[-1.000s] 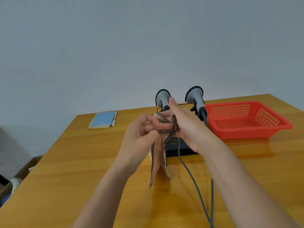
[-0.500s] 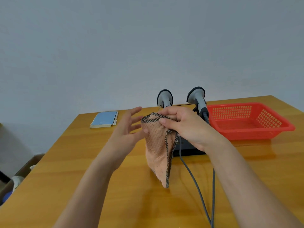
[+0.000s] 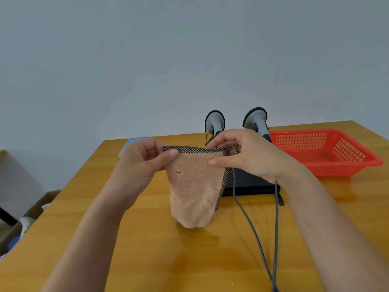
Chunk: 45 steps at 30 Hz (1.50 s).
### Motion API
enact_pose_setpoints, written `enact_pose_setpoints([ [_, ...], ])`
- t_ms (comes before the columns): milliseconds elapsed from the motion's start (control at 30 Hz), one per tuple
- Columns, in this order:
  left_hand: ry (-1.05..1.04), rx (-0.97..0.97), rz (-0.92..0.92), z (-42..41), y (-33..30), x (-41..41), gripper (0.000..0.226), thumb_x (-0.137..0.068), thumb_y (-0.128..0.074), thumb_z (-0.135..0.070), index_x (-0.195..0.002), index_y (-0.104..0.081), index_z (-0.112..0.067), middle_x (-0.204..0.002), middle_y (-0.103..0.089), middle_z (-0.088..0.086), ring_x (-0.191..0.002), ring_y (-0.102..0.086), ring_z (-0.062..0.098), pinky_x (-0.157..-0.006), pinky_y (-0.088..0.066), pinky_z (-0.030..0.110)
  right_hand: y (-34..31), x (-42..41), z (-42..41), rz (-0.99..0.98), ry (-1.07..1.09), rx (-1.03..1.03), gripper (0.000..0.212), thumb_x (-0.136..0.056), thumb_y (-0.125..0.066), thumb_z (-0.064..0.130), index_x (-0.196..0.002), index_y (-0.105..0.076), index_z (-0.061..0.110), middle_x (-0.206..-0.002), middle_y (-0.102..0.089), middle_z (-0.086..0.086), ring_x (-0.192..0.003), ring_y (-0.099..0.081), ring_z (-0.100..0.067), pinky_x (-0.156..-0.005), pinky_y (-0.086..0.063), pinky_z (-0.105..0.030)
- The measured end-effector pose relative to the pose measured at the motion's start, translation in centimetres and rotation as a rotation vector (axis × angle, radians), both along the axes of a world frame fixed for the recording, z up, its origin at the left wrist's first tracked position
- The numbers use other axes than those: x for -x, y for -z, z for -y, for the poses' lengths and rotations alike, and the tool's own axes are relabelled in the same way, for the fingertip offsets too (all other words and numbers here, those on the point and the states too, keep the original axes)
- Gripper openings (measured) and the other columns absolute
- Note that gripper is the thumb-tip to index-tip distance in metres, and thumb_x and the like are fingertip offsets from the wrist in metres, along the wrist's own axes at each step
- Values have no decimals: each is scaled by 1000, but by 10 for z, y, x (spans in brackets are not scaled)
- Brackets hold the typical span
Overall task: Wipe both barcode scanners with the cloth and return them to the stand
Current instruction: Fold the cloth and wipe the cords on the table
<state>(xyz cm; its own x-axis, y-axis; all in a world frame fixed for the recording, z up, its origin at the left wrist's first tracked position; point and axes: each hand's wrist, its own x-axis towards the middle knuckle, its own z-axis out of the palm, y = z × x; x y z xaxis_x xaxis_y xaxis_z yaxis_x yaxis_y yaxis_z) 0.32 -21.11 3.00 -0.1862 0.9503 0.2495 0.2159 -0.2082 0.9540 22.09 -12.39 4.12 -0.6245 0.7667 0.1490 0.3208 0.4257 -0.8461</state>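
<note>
counter (image 3: 147, 260): wooden, glossy
stand (image 3: 252, 184): black, set mid-counter w/ 2 scanners
basket (image 3: 328, 165): red, seen right of stand
notebook (image 3: 124, 149): blue, far left, partly hidden
cables (image 3: 252, 228): grey, trailed fwd

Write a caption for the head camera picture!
Both hands, left and right, hold up the cloth before two scanners on their stand.

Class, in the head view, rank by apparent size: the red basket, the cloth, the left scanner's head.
1. Basket and cloth: look similar, and the cloth is nearer the camera, so unranked.
2. Left scanner's head: clearly smallest.
</note>
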Motion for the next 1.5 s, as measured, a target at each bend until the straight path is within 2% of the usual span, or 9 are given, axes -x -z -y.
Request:
enact_pose_setpoints([
  [200,-67,-35,-98,5,-5,-1,51,-86,-67,-39,-72,-50,8,-77,-56,13,-77,-55,23,-83,-53,39,-5,0,2,89,62,-155,22,-85,-65,46,-100,-68,30,-96,-61,24,-91,-53,12,-72,-33,-7],
  [433,-201,-43,-181,5,4,0,52,-82,-68,-47,-75,-64,5,-83,-67,27,-86,-63,44,-87,-52,53,8,12,2,-48,111,-103,16,-80,-77,26,-91,-65,27,-91,-65,10,-81,-62,-7,-77,-54,-31],
  [733,-103,-106,-33,19,-5,5,19,-72,-69,-31,-75,-78,-14,-83,-76,6,-84,-71,19,-81,-58,27,-4,9,11,-123,47,-108,16,-71,-83,20,-74,-68,20,-88,-73,11,-87,-65,-1,-83,-51,-21],
  [867,76,195,-206,27,5,14,21,-72,-72,-28,-80,-80,-10,-85,-77,9,-87,-73,20,-84,-55,30,9,5,16,221,-98,-7,18,-68,-84,20,-71,-68,24,-89,-73,7,-91,-66,-10,-88,-51,-32],
  [1000,255,558,-347,30,41,19,20,-68,-78,-30,-76,-80,-12,-77,-75,5,-74,-67,10,-75,-54,23,38,8,24,605,-260,84,14,-77,-79,20,-83,-67,25,-86,-66,14,-81,-63,-4,-74,-50,-18],
  [1100,322,699,-348,31,68,20,17,-74,-80,-24,-82,-79,-9,-84,-76,9,-80,-70,13,-79,-57,27,60,10,28,703,-311,188,25,-85,-73,18,-109,-67,17,-101,-60,11,-69,-60,1,-64,-52,-13],
  [1200,338,790,-325,32,87,24,4,-84,-75,-11,-86,-76,-8,-89,-76,13,-83,-73,18,-81,-58,31,77,11,28,740,-283,237,35,-92,-65,14,-126,-59,11,-120,-58,-1,-82,-67,-10,-77,-57,-22],
  [1300,235,755,-316,28,100,24,3,-91,-66,-6,-92,-69,-6,-90,-74,15,-83,-71,20,-82,-59,34,90,20,26,678,-163,185,36,-97,-57,15,-133,-54,13,-136,-50,-4,-88,-70,-19,-77,-59,-30],
  [1500,-134,592,-249,7,121,10,19,-103,-44,-17,-94,-54,-4,-95,-62,15,-83,-66,27,-77,-60,43,123,46,19,445,104,-64,27,-99,-45,9,-124,-55,12,-120,-57,-6,-90,-61,-18,-79,-53,-35],
])
